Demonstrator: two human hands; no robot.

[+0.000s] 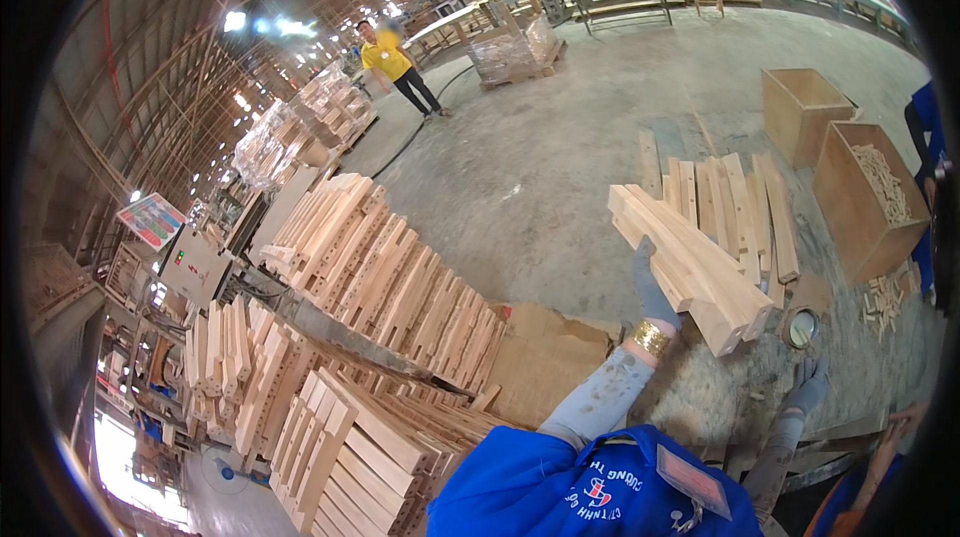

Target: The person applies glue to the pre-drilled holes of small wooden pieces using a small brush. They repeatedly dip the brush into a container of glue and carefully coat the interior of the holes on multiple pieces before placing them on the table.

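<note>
- We see our left hand (652, 289), in a grey glove, with its fingers closed against the near side of a bundle of pale wooden pieces (690, 262), holding it up off the floor.
- Our right hand (806, 384), also gloved, hangs lower and to the right, near a small round tin (801, 328) on the floor; we cannot tell whether its fingers are spread or closed.
- A gold band (651, 337) sits at our left wrist, above a grey sleeve and a blue top.
- The bundle's long axis runs from upper left to lower right, its far end pointing away from us and its cut ends facing lower right.
- Just beyond it, a row of similar wooden slats (735, 202) lies on the concrete floor (540, 157).
- To the right stand two open wooden boxes (850, 162), the nearer one holding small wood pieces.
- To our left, long stacks of shaped wooden parts (385, 282) run along a machine with a grey control box (192, 267).
- The room is a large factory hall with a high roof; a person in a yellow shirt (390, 55) stands well away beside wrapped pallets (510, 52).
</note>
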